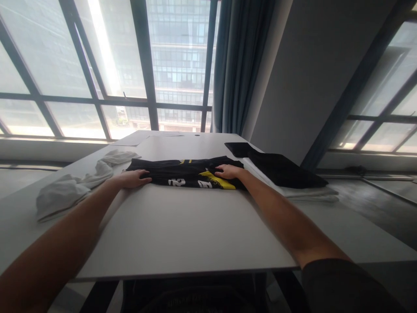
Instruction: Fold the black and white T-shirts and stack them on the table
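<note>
A black garment [163, 171] with yellow stripes and white printed characters, jersey-like, lies folded in a wide band across the white table [182, 234]. My left hand [135, 178] rests on its left end, fingers stretched out over the cloth. Near the right end, my right hand [228, 171] lies on top beside the yellow patch, with its fingers spread. Neither hand visibly grips the fabric. The garment lies flat, and its full shape is hidden by the folding.
Left of the garment is a crumpled white cloth [78, 184]. At the right, folded black clothing [286, 168] lies on folded white clothing [312, 194]. Pale sheets [133, 140] lie toward the far edge. Windows, a blue curtain [233, 65] and a pillar stand behind.
</note>
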Demonstrator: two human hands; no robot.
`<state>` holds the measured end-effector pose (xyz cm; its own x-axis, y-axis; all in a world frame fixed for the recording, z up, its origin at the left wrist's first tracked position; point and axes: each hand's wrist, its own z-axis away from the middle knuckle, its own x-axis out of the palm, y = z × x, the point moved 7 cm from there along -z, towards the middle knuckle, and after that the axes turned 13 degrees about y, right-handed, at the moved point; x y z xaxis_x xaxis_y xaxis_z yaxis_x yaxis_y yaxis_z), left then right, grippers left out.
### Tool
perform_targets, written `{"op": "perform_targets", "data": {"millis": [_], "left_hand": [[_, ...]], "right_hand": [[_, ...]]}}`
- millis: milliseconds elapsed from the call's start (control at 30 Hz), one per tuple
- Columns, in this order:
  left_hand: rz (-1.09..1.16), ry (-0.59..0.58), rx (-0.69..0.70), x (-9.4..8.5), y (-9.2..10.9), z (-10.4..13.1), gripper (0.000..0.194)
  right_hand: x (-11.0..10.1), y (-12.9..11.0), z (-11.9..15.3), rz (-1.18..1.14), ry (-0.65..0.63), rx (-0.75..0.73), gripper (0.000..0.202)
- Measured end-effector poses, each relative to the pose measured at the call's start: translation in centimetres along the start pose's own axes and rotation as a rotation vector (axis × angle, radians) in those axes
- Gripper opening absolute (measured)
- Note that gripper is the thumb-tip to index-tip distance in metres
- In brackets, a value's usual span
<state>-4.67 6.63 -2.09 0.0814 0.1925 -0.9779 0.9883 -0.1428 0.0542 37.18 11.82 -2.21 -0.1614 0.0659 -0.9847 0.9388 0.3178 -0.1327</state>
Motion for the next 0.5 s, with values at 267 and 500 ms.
{"op": "perform_targets", "data": {"millis": [267,500], "left_hand": [[0.023,-0.009,-0.034,0.8,-1.5,-1.1,0.090],[0.043,-0.100,0.073,-0.4,-2.2,-0.9,0.073]], "right_hand": [[1.2,3.6,-0.9,0.060,0.109,0.109,0.059],[-1.0,4.1,-0.2,0.228,0.303,0.149,0.039]]}}
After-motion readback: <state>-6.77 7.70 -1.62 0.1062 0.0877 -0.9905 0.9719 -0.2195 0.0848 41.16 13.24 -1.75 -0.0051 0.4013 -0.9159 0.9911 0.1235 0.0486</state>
